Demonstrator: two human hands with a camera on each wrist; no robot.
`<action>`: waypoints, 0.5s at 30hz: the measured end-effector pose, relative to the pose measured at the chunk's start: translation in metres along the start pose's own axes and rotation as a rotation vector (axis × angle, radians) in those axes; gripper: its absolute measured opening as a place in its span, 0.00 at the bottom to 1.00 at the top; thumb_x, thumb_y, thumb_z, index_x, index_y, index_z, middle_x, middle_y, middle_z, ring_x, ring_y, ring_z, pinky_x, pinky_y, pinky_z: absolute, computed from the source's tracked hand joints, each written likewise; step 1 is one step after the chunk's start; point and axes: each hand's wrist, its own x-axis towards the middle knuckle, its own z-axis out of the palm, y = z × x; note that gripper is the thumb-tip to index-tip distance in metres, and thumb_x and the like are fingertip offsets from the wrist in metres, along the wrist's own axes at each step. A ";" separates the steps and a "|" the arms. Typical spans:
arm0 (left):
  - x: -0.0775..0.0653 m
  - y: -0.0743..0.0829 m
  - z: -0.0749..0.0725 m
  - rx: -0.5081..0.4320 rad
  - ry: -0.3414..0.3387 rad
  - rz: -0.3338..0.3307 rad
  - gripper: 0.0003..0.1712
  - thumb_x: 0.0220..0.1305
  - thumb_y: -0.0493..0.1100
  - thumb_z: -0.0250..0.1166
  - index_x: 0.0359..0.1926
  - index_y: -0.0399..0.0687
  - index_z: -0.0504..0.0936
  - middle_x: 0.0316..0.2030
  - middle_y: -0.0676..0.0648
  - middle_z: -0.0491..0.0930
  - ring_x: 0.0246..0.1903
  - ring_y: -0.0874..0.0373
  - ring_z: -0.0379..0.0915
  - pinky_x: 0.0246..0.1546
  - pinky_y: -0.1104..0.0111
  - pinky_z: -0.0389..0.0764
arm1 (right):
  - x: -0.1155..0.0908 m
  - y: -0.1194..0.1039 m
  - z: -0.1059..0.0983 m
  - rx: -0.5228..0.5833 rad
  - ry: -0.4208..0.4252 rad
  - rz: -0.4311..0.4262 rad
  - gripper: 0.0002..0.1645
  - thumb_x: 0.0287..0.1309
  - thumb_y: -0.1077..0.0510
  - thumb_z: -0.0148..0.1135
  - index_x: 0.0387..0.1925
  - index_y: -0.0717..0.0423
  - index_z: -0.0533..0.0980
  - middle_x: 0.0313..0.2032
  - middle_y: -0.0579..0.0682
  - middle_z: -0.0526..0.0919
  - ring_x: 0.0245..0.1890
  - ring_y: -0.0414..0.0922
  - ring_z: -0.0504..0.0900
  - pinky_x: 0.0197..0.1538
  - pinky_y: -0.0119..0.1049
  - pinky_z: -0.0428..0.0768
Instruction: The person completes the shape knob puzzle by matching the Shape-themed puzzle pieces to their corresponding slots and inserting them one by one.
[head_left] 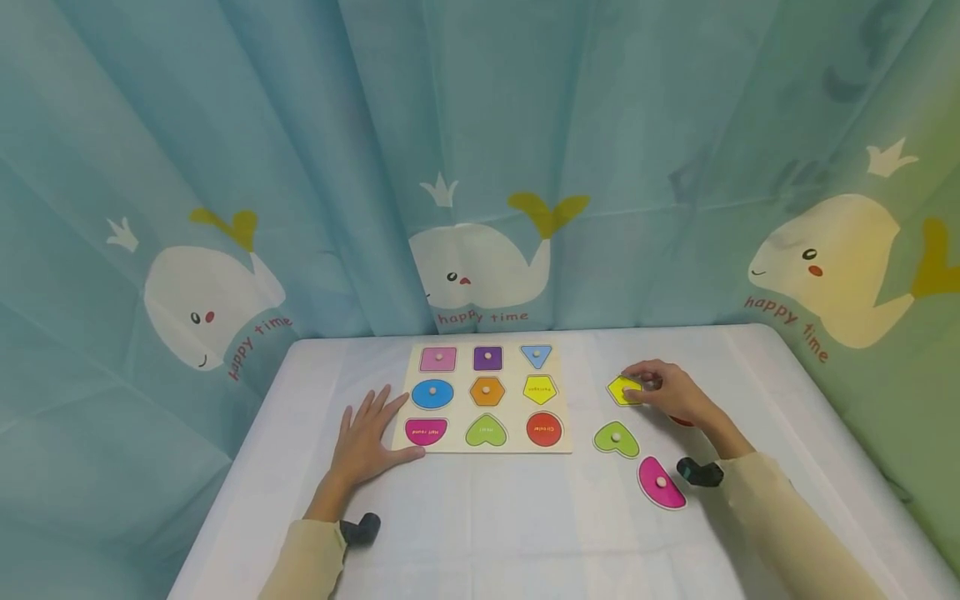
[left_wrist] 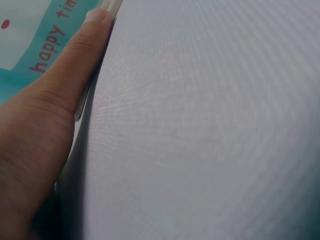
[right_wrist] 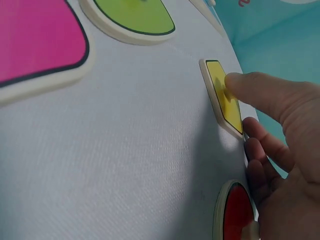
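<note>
A yellow pentagon puzzle piece [head_left: 622,390] lies on the white table, right of the wooden shape board [head_left: 464,368]. My right hand [head_left: 675,394] pinches its knob; in the right wrist view the thumb [right_wrist: 255,90] presses against the knob, the far fingertips partly hidden. Spread fingers of my left hand [head_left: 366,442] rest along the board's left edge, the thumb at its near corner. Below the pentagon lie a green heart piece [head_left: 617,439] and a magenta half-round piece [head_left: 662,483]. A red piece [right_wrist: 237,212] sits mostly hidden beneath my right hand.
Pink, purple, light blue, blue and orange knobbed pieces sit in the board's far and middle rows. Printed, knobless recesses show a yellow pentagon [head_left: 539,390], half round [head_left: 426,432], heart [head_left: 486,431] and red circle [head_left: 543,429]. A whale-print curtain [head_left: 480,125] hangs behind the table.
</note>
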 end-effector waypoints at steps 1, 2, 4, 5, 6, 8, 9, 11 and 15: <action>0.000 0.000 0.000 -0.002 0.002 0.001 0.60 0.47 0.71 0.74 0.78 0.55 0.64 0.80 0.40 0.53 0.79 0.35 0.41 0.72 0.31 0.38 | 0.000 -0.001 0.000 -0.004 -0.001 0.003 0.21 0.59 0.55 0.75 0.53 0.56 0.84 0.56 0.62 0.81 0.51 0.58 0.76 0.57 0.57 0.78; 0.000 0.000 0.000 -0.004 0.005 0.004 0.60 0.47 0.71 0.74 0.78 0.55 0.64 0.80 0.39 0.53 0.79 0.35 0.41 0.72 0.31 0.38 | 0.001 -0.001 -0.001 -0.008 -0.001 0.004 0.20 0.59 0.55 0.75 0.52 0.56 0.84 0.55 0.62 0.81 0.51 0.58 0.76 0.57 0.57 0.78; 0.001 -0.001 0.001 -0.007 0.009 0.009 0.60 0.47 0.70 0.75 0.78 0.55 0.64 0.79 0.39 0.53 0.79 0.35 0.41 0.72 0.30 0.38 | 0.001 -0.002 -0.001 -0.003 0.005 0.000 0.16 0.59 0.57 0.75 0.48 0.57 0.85 0.55 0.62 0.81 0.52 0.58 0.76 0.58 0.57 0.78; 0.001 -0.001 0.001 -0.009 0.014 0.012 0.60 0.47 0.70 0.75 0.78 0.55 0.65 0.79 0.39 0.54 0.78 0.35 0.42 0.72 0.30 0.39 | 0.000 -0.002 0.000 0.002 0.008 -0.006 0.15 0.59 0.57 0.76 0.47 0.57 0.86 0.54 0.62 0.81 0.53 0.59 0.76 0.59 0.57 0.77; 0.001 -0.001 0.001 -0.008 0.017 0.013 0.59 0.47 0.70 0.75 0.78 0.55 0.65 0.79 0.39 0.54 0.78 0.35 0.42 0.72 0.30 0.39 | 0.000 -0.002 0.000 0.008 0.011 -0.013 0.13 0.59 0.58 0.75 0.45 0.57 0.86 0.54 0.62 0.81 0.53 0.59 0.77 0.60 0.58 0.77; 0.001 -0.002 0.002 -0.006 0.019 0.014 0.59 0.47 0.70 0.75 0.78 0.55 0.65 0.79 0.39 0.54 0.78 0.35 0.42 0.72 0.30 0.39 | -0.001 -0.003 0.000 0.022 0.020 -0.020 0.10 0.58 0.59 0.75 0.42 0.57 0.86 0.53 0.62 0.81 0.56 0.60 0.76 0.62 0.60 0.76; 0.002 -0.003 0.003 -0.003 0.019 0.013 0.59 0.47 0.70 0.75 0.78 0.55 0.65 0.79 0.39 0.54 0.78 0.35 0.42 0.72 0.30 0.39 | -0.001 -0.004 0.000 0.027 0.024 -0.020 0.09 0.58 0.60 0.75 0.41 0.57 0.86 0.53 0.62 0.81 0.57 0.61 0.76 0.63 0.60 0.75; 0.002 -0.004 0.004 0.000 0.019 0.011 0.59 0.47 0.70 0.75 0.78 0.56 0.65 0.79 0.39 0.54 0.79 0.36 0.42 0.72 0.30 0.38 | -0.002 -0.004 0.000 0.035 0.030 -0.016 0.08 0.58 0.60 0.75 0.39 0.56 0.86 0.53 0.62 0.81 0.58 0.62 0.75 0.64 0.62 0.74; 0.002 -0.005 0.005 0.004 0.018 0.010 0.60 0.47 0.71 0.75 0.78 0.56 0.65 0.79 0.39 0.53 0.79 0.36 0.41 0.72 0.30 0.38 | -0.001 -0.005 0.002 0.037 0.037 -0.002 0.07 0.59 0.59 0.75 0.38 0.57 0.87 0.54 0.63 0.80 0.61 0.63 0.74 0.66 0.63 0.72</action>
